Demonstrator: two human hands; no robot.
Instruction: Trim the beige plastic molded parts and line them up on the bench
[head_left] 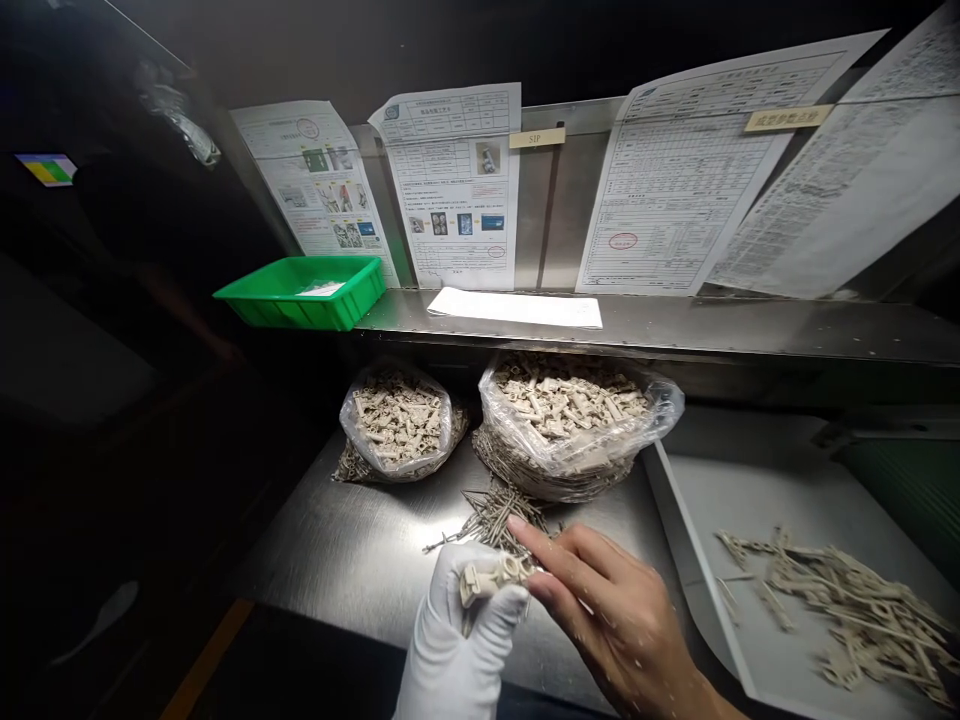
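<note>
My left hand (pixel 465 640), in a white glove, grips a beige plastic part (pixel 491 577) with round openings between thumb and fingers. My bare right hand (pixel 626 610) is at the right end of this part, thumb and index finger close around it; whether they pinch something small there is hidden. Just beyond my hands, a pile of thin brownish sticks (pixel 491 515) lies on the metal table (pixel 322 560). Behind the pile stand a smaller clear bag (pixel 346 415) and a larger one (pixel 664 405), both open and full of similar beige parts.
A grey tray (pixel 694 570) at the right holds beige branched pieces (pixel 847 600). Above the bags runs a metal shelf (pixel 675 320) with a green bin (pixel 300 305) and white paper (pixel 517 308). Printed sheets (pixel 457 190) hang behind it.
</note>
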